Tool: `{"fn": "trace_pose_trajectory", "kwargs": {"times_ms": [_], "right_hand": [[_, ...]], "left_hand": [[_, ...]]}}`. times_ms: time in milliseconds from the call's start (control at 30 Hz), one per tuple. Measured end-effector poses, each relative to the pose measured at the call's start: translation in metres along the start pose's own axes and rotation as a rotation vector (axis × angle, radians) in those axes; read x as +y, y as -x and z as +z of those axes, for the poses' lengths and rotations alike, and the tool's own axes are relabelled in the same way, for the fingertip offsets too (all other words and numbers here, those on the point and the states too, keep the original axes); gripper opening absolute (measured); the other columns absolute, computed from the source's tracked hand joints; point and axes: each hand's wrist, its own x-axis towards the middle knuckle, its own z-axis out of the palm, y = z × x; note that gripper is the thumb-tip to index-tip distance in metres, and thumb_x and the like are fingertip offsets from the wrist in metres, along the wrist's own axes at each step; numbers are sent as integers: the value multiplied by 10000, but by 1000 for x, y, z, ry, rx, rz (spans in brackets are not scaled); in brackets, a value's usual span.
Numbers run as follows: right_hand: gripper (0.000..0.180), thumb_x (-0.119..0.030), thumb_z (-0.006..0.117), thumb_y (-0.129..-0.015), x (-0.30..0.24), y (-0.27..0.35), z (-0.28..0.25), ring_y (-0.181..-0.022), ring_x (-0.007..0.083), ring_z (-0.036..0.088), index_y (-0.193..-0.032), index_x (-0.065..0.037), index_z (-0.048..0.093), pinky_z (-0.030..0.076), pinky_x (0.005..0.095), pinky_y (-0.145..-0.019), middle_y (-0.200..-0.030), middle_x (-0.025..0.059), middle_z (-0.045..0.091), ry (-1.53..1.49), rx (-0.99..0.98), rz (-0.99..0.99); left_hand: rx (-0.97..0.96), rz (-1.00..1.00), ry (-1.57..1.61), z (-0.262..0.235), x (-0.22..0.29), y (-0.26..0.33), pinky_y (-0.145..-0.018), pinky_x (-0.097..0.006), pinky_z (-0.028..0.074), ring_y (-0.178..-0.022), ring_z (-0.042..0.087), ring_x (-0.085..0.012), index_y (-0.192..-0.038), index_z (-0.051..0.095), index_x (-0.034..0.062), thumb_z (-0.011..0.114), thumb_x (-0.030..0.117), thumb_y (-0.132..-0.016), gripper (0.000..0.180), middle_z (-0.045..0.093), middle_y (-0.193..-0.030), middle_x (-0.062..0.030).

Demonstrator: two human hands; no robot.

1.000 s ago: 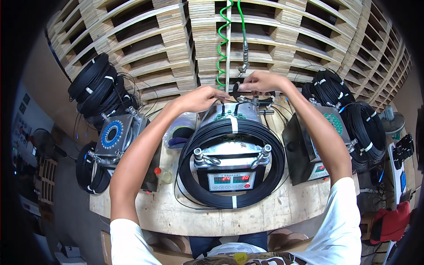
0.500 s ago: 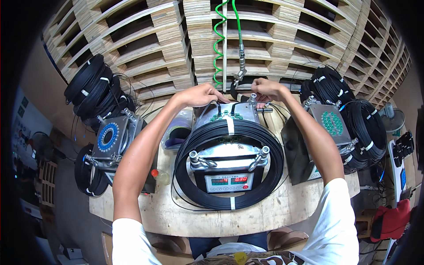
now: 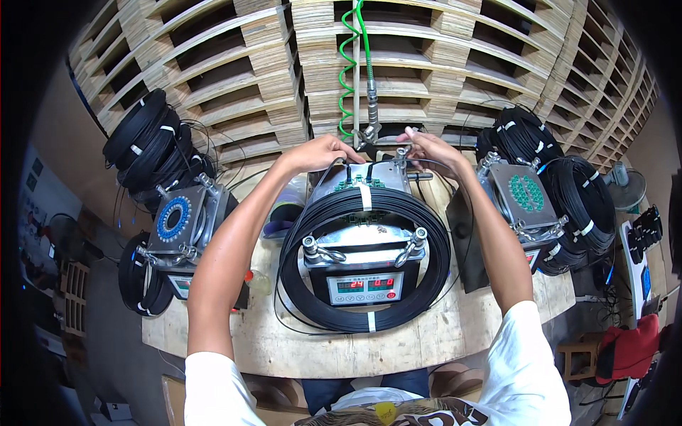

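Note:
A metal machine (image 3: 364, 234) with a red digital readout stands at the middle of the wooden table (image 3: 284, 348), and a large coil of black cable (image 3: 435, 263) bound with white ties lies around it. My left hand (image 3: 323, 153) reaches over the machine's far left corner, fingers curled at the cable ends there. My right hand (image 3: 426, 145) pinches a small metal fitting at the far right corner. A green coiled air hose (image 3: 348, 64) with a metal nozzle hangs between the two hands.
Two similar machines stand at the left (image 3: 174, 224) and right (image 3: 529, 195), each with black cable coils (image 3: 142, 142) beside them. Stacked wooden pallets (image 3: 440, 42) form the wall behind. A red cloth (image 3: 625, 348) lies on a stool at the lower right.
Both hands stay at the machine's far edge; my right hand has shifted slightly around the fitting. The view has moved a little.

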Motion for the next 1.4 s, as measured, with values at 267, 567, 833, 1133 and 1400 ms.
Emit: {"fn": "trace_pose_trajectory", "kwargs": {"times_ms": [267,567,833,1133,1400], "right_hand": [[355,-404,556,-1024,13,-8,-5,-612,27,398,-1190,-99,629,289,207,-545,-694,-89,446,144,-70,-146],[403,-291,651,-980,11,-1,-6,-819,67,528,-1316,-91,557,444,225,-662,-960,-9,578,-84,-116,-212],[305,-321,647,-985,22,-18,-26,-665,30,473,-1152,-67,624,365,193,-573,-811,-69,548,17,-124,-133],[964,-355,804,-822,-1,30,31,-730,98,494,-1583,-237,223,431,255,-625,-1031,86,568,355,-1,-207],[900,-247,801,-827,21,25,38,-738,106,485,-1557,-195,277,410,253,-610,-978,55,518,257,14,-254]], "left_hand": [[-7,-36,-10,1,3,-4,-1017,-316,475,-1092,672,-198,-1201,708,17,467,25,-930,363,727,-1170,-133],[-4,-59,25,1,-1,-4,-998,-310,481,-1077,674,-198,-1187,714,10,473,21,-916,363,729,-1163,-135],[-6,-20,4,2,-4,-9,-1015,-308,477,-1106,669,-199,-1190,713,10,458,2,-897,388,724,-1176,-134],[206,-206,302,-11,-37,21,-948,-284,460,-1042,620,-125,-1315,630,46,534,372,-1027,445,707,-1104,-45],[795,-25,1210,27,-86,30,-610,-252,483,-687,552,-117,-972,624,96,704,367,-944,284,572,-773,2]]}}
